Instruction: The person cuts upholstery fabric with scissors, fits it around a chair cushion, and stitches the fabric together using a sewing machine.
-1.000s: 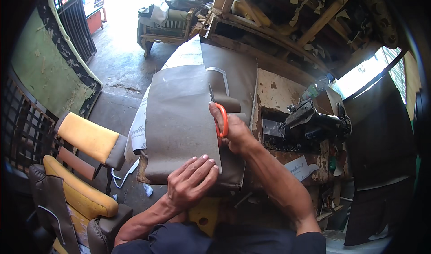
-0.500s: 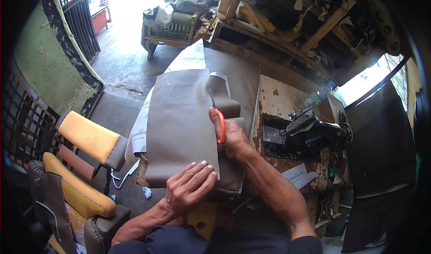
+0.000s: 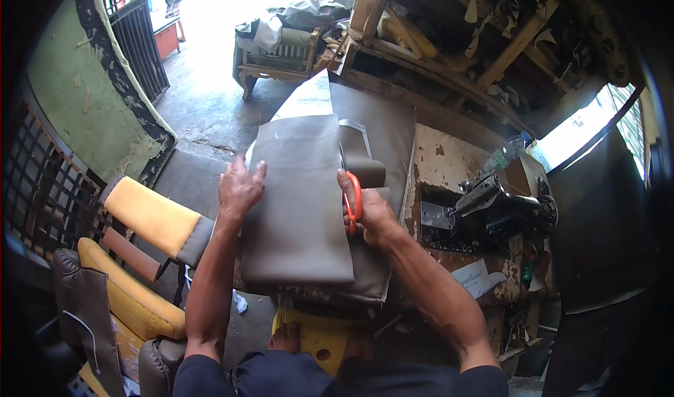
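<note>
A grey-brown leather sheet [image 3: 298, 200] lies over a larger piece [image 3: 390, 109] on the work surface, with white printed backing [image 3: 305, 95] showing at the top. My right hand [image 3: 375, 218] grips scissors with orange handles [image 3: 357, 197] at the sheet's right edge, their blades partly hidden there. A rolled strip of the same material [image 3: 365, 169] sits beside them. My left hand [image 3: 239, 186], slightly blurred, is at the sheet's left edge with fingers apart; whether it touches the sheet I cannot tell.
A black sewing machine [image 3: 495, 207] and plastic bottle [image 3: 502, 155] stand right. Yellow padded seat parts [image 3: 154, 214] and a lattice panel [image 3: 31, 179] are left. A wooden rack [image 3: 505, 67] and armchair frame [image 3: 274, 60] are behind. My bare feet are by a yellow stool [image 3: 330, 337].
My left hand has moved up and left from the sheet's lower right part to its left edge. The scissors remain at the right edge in my right hand. The view has shifted slightly.
</note>
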`<state>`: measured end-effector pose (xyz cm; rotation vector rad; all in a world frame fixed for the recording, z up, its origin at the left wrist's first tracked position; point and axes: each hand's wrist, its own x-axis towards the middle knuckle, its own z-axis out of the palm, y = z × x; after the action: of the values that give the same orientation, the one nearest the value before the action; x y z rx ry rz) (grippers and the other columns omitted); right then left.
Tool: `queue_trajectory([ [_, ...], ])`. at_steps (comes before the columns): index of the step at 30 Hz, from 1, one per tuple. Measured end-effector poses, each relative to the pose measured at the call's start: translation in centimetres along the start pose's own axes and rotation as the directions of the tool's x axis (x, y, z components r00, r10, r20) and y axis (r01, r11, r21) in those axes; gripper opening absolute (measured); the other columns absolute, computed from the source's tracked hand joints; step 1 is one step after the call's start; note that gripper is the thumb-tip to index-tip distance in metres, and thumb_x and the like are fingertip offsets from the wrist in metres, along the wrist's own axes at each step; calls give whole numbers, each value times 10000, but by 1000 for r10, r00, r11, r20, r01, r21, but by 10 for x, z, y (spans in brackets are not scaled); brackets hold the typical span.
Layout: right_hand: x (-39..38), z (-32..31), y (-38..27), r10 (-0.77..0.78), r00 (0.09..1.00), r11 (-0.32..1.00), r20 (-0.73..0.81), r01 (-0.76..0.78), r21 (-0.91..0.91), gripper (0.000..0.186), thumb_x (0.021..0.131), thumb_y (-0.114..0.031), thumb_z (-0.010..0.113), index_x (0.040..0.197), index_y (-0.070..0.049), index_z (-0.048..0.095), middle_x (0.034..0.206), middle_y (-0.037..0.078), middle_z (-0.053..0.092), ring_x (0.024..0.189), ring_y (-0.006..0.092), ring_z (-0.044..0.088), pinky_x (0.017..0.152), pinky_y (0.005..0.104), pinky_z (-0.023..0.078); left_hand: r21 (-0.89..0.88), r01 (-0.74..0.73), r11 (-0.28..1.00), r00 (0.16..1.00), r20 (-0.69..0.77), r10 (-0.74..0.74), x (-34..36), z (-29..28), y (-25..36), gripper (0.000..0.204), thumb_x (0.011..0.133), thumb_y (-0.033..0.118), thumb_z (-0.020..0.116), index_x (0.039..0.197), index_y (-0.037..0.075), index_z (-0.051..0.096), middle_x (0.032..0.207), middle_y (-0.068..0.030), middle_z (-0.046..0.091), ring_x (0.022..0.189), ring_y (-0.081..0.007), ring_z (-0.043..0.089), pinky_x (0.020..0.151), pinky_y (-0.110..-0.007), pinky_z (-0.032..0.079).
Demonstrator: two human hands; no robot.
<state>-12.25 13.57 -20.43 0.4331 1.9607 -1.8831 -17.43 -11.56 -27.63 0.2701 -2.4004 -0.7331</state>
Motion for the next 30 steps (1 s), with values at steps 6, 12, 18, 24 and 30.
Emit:
queue_trajectory([
  [6,4,-6,9,15,998,999,-53,-16,-32,625,875,-722,676,726,-133,531,648,7,502,559,135,527,519,312,465,-200,431,880,836,456,-306,14,6,2,426,872,324,782,1127,-1,680,1046,-221,745,988,-367,728,900,-431,542],
  [12,4,-2,5,-23,998,997,-66,18,-74,697,812,-775,700,635,-134,491,601,18,499,499,133,517,445,292,436,-294,408,864,886,356,-298,6,6,-10,434,867,280,784,1172,0,654,1052,-209,731,983,-360,715,893,-430,539],
  [18,1,-1,-2,-10,998,997,-60,5,-77,685,818,-770,700,633,-142,497,590,14,495,503,128,520,455,288,441,123,-50,991,984,174,28,-7,1,22,544,913,282,705,1401,94,555,1472,-203,512,1340,-415,495,1093,-582,386],
  [24,2,0,-3,-13,997,995,-74,5,-104,669,834,-749,701,646,-138,504,603,13,504,497,124,522,451,280,451,-19,-468,884,696,608,382,-19,2,51,534,1058,430,431,1535,194,481,1611,-151,412,1535,-365,292,1233,-648,155],
  [30,7,-2,8,-2,999,998,-42,-1,-59,616,871,-701,698,712,-126,540,621,-18,499,524,102,508,477,288,463,-83,-439,895,724,557,407,-23,7,42,511,1066,408,418,1512,179,513,1589,-161,441,1519,-377,321,1232,-633,179],
])
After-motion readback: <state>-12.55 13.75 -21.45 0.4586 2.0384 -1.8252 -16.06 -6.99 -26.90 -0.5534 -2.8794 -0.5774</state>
